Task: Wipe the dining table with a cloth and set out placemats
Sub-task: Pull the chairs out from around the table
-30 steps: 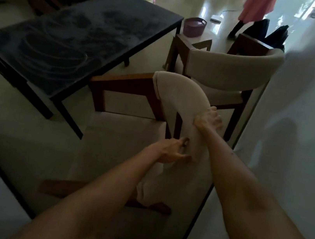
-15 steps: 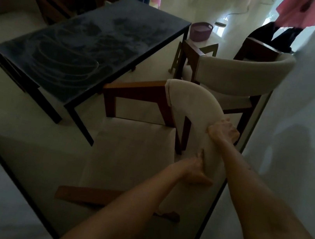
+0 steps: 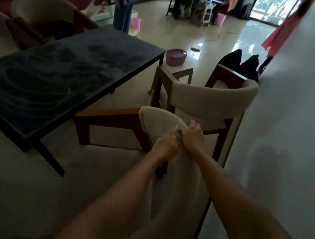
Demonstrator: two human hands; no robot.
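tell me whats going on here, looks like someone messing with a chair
A person stands behind a beige upholstered chair, with both hands on the top of its curved backrest: the left hand and the right hand sit close together, fingers curled over the fabric. The dark dining table to the left shows swirled wipe marks and carries no placemats. A second matching chair stands just beyond, near the wall.

The dining table (image 3: 61, 76) runs off the left edge. The left hand (image 3: 166, 145) hides its fingertips behind the chair back (image 3: 160, 123).
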